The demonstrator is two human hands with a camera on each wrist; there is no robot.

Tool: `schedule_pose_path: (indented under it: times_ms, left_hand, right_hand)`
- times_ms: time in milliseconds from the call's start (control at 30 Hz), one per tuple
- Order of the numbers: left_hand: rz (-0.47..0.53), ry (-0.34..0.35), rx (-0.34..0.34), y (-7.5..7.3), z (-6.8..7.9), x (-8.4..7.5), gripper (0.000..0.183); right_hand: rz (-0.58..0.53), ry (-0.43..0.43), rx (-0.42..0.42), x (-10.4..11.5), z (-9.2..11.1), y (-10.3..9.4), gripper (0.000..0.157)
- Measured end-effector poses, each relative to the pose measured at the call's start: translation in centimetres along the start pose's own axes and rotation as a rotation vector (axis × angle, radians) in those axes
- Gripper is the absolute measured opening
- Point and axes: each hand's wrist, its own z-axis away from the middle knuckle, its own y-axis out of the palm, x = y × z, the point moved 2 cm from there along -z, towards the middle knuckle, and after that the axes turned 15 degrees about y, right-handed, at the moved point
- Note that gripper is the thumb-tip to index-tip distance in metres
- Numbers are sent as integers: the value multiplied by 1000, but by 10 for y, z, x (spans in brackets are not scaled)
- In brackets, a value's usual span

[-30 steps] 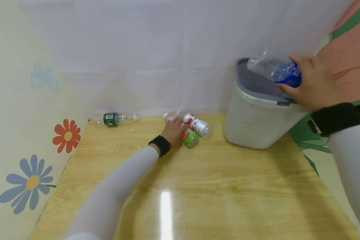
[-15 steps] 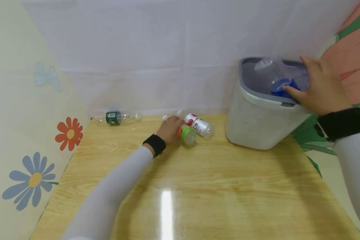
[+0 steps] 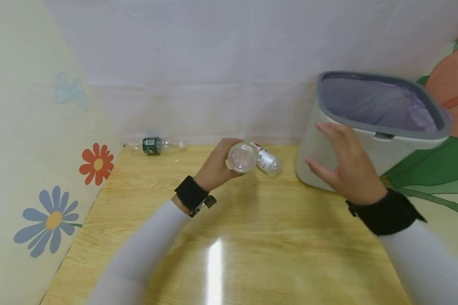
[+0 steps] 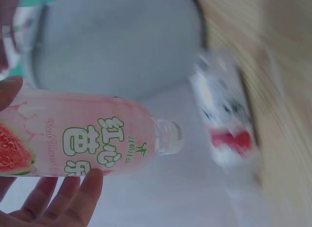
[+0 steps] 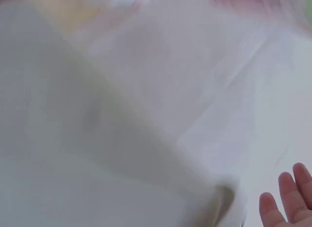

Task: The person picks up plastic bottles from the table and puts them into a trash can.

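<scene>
My left hand (image 3: 218, 167) grips a pink-labelled plastic bottle (image 4: 92, 134) with a guava picture and a white cap. In the head view the base of this bottle faces me, raised off the table. My right hand (image 3: 347, 163) holds nothing; its fingers and thumb are spread apart in front of the white bin (image 3: 314, 156). Just right of the held bottle, a clear bottle with a white and red label (image 3: 267, 162) lies on the table, blurred in the left wrist view. Fingertips (image 5: 290, 195) of the right hand show at the corner of the right wrist view.
The bin, with a grey rim (image 3: 366, 123) and a lining bag inside, stands at the back right. A clear bottle with a dark green label (image 3: 152, 145) lies at the back left. White sheeting (image 3: 198, 63) hangs behind the wooden table (image 3: 282, 245).
My right hand has let go of the blue-labelled bottle, now out of sight, and moved left in front of the bin. My left hand has picked up the pink-labelled bottle and tipped it up.
</scene>
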Motion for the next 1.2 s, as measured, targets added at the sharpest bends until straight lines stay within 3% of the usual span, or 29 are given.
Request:
schedule_pose_path:
  times_ms: [167, 267, 400, 567, 967, 1067, 1200]
  left_hand:
    - [218, 110, -66, -5, 0, -56, 68]
    - [206, 139, -63, -5, 5, -80, 69]
    - [187, 159, -39, 1, 14, -95, 69]
    - [209, 212, -27, 10, 23, -101, 70]
    - [179, 213, -20, 16, 33, -108, 72]
    - [161, 196, -16, 16, 32, -102, 79]
    - [108, 179, -4, 19, 32, -77, 87]
  right_hand:
    - [-151, -11, 65, 27, 25, 47, 74]
    - [-231, 22, 96, 39, 42, 69, 78]
    - [-305, 99, 92, 50, 61, 85, 79]
    - [-348, 175, 81, 55, 74, 90, 73]
    - [-372, 124, 64, 61, 79, 89, 66]
    - [-349, 129, 68, 58, 77, 86, 66]
    - [-296, 113, 57, 56, 64, 70, 66]
